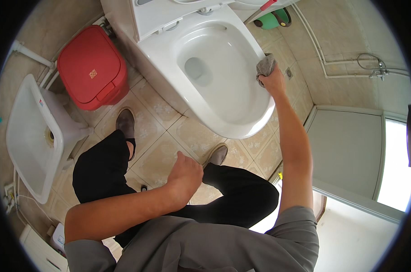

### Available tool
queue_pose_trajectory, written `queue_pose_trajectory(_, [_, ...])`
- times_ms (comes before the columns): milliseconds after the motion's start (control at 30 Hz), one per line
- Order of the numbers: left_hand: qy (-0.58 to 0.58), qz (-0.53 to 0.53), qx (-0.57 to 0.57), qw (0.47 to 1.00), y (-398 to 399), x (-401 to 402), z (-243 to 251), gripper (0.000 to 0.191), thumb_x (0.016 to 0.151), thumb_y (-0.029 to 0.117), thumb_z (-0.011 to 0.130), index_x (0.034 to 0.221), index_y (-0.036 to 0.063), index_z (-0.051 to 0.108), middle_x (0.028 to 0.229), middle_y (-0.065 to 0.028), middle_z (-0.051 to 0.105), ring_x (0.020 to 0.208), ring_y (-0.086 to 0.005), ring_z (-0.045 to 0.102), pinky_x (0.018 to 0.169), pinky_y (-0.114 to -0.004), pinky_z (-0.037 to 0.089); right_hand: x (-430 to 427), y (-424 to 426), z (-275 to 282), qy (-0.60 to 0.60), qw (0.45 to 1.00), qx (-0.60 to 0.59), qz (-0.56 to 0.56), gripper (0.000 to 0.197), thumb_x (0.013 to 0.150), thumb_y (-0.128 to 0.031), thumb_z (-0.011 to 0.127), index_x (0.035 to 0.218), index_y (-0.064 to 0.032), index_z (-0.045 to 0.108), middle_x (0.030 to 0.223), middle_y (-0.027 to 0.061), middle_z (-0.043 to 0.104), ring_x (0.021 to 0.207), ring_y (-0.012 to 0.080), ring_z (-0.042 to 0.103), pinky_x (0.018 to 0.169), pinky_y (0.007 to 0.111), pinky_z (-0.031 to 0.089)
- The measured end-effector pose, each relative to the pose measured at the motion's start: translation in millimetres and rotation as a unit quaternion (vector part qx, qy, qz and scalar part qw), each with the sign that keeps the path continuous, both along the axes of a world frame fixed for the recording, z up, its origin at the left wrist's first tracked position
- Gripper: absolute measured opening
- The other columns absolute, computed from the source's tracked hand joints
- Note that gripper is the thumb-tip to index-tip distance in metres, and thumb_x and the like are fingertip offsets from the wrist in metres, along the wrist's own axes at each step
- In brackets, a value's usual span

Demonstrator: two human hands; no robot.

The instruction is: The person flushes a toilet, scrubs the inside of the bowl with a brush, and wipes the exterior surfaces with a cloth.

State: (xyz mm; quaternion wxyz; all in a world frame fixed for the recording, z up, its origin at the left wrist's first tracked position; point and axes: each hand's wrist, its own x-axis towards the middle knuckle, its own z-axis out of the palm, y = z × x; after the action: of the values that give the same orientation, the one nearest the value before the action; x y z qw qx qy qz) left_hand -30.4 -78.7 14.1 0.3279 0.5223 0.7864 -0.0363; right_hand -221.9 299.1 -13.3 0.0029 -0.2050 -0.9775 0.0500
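A white ceramic toilet bowl (225, 78) stands before me with its lid and seat raised, and some water lies in the bottom. My right hand (273, 81) grips a crumpled grey cloth (266, 64) and presses it against the right side of the toilet's rim. My left hand (185, 173) is held above the floor between my knees, in front of the bowl, with its fingers curled. No object shows in it.
Left of the toilet stands a red lidded bin (90, 64), with a white washbasin (35, 142) beyond it. A green container (273, 19) and a red-handled tool (259, 12) are behind the toilet at right. A floor drain (288, 73) lies near the right wall.
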Motion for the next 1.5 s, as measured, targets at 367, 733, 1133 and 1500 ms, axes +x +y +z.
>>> queue_pose_trajectory(367, [0.065,0.045,0.004,0.997,-3.8,-7.3,-15.5,0.044,0.084,0.017,0.066,0.126,0.0061,0.061,0.122,-0.0099,0.063,0.119,-0.0275,0.057,0.11,-0.053,0.031,136.0,-91.4,-18.7,0.084,0.941,-0.191,-0.267,0.094,0.065,-0.02,0.074,0.142,0.0045,0.025,0.136,0.0345,0.039,0.127,0.0484,0.045,0.106,0.051,0.04])
queue_pose_trajectory(733, [0.027,-0.015,-0.02,0.999,-13.2,6.5,10.3,0.051,0.091,0.022,0.058,0.139,0.0079,0.049,0.124,-0.0128,0.06,0.119,-0.0306,0.055,0.109,-0.055,0.031,10.9,20.9,-9.6,-0.021,0.999,0.006,0.029,0.07,0.065,-0.022,0.078,0.122,0.0048,0.05,0.115,0.0268,0.062,0.109,0.0431,0.06,0.093,0.045,0.05])
queue_pose_trajectory(1133, [0.043,-0.01,0.002,0.999,-23.7,-3.6,7.8,0.045,0.087,0.019,0.062,0.13,0.0062,0.056,0.121,-0.0135,0.063,0.117,-0.0305,0.057,0.109,-0.054,0.032,98.0,-1.8,-36.1,0.136,0.948,-0.172,-0.228,0.041,0.065,-0.018,0.078,0.097,0.0059,0.07,0.091,0.0135,0.071,0.081,0.0261,0.068,0.073,0.038,0.053])
queue_pose_trajectory(1500, [0.041,-0.117,-0.042,0.991,-8.8,21.4,13.2,0.049,0.081,0.028,0.071,0.127,0.0111,0.065,0.128,-0.0094,0.063,0.118,-0.0316,0.057,0.106,-0.057,0.035,154.0,-216.9,-20.8,0.266,0.572,-0.596,-0.497,0.048,0.097,-0.032,0.06,0.136,-0.0077,0.046,0.135,0.0132,0.053,0.118,0.0349,0.056,0.092,0.056,0.053])
